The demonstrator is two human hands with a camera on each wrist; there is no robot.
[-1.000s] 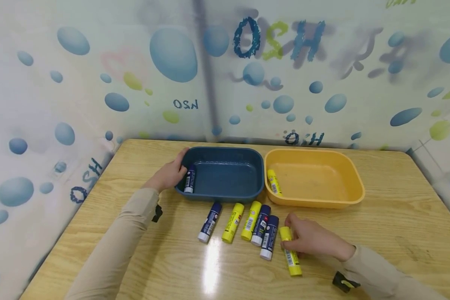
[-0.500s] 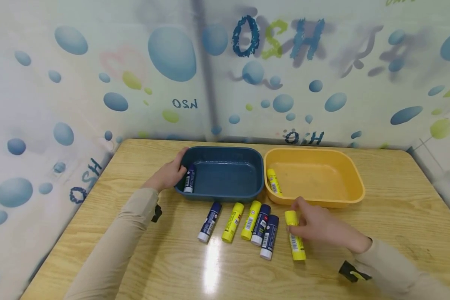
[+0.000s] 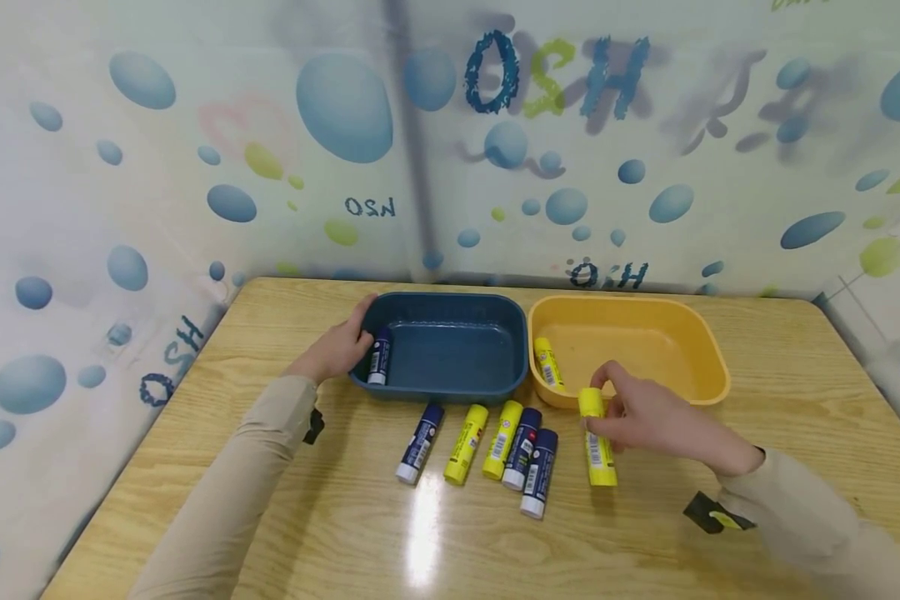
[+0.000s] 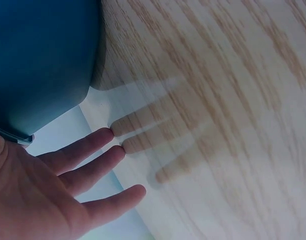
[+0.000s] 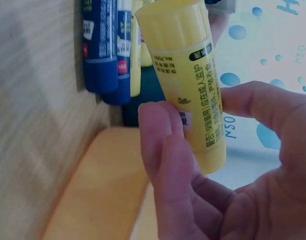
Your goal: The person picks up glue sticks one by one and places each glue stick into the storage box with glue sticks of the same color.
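In the head view my right hand (image 3: 648,417) pinches a yellow glue stick (image 3: 599,454) above the table, just in front of the yellow bin (image 3: 708,392). The right wrist view has the same glue stick (image 5: 188,90) between thumb and fingers. My left hand (image 3: 335,346) holds the left rim of the dark blue bin (image 3: 435,392), thumb over the edge; three of its fingers (image 4: 95,170) extend loosely beside the bin wall. One navy glue stick (image 3: 379,358) lies inside the blue bin, and one yellow glue stick (image 3: 548,364) inside the yellow bin.
Before the bins, a navy glue stick (image 3: 420,444), a yellow one (image 3: 466,446), another yellow one (image 3: 502,440) and two more navy ones lie on the wooden table (image 3: 330,533). A patterned wall (image 3: 450,167) stands behind the table.
My right hand has lifted the yellow glue stick off the table and moved it forward and slightly right, toward the yellow bin. My left hand stays on the blue bin.
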